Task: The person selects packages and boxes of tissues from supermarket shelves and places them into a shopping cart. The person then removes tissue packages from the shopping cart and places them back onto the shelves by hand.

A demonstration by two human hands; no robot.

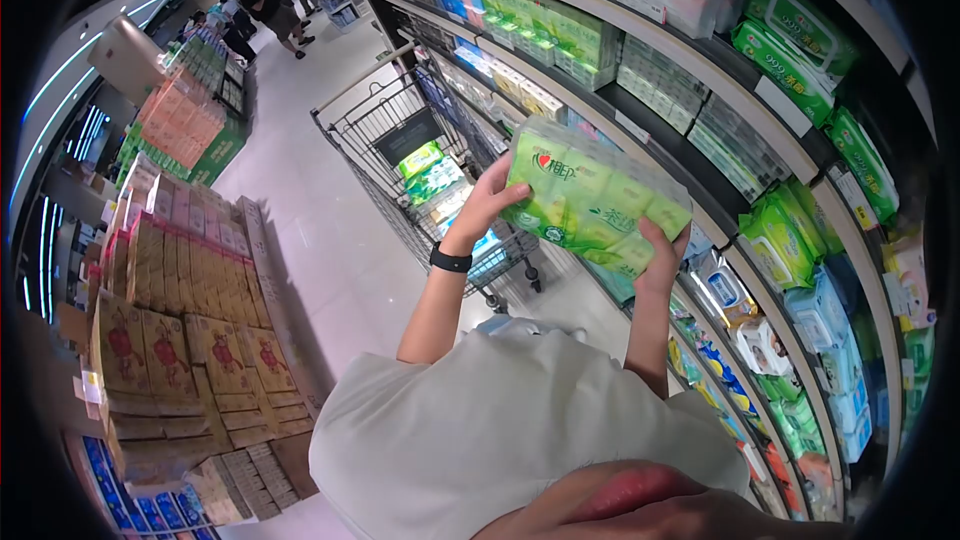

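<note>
A large green plastic-wrapped pack of tissues (600,195) is held up in front of my chest, between both hands. My left hand (490,202), below a black wristband, grips its left end with the thumb on the front face. At the lower right corner, my right hand (662,255) clasps the pack, thumb in front. Behind it stands a wire shopping cart (350,155) holding green packs (430,172) and other packages, partly hidden by my left arm.
Shelves (700,40) of tissue and wipe packs curve along the right side. Stacked cartons and brown packages (190,270) line the left of the aisle floor (300,190). Several people (268,0) are farther down the aisle.
</note>
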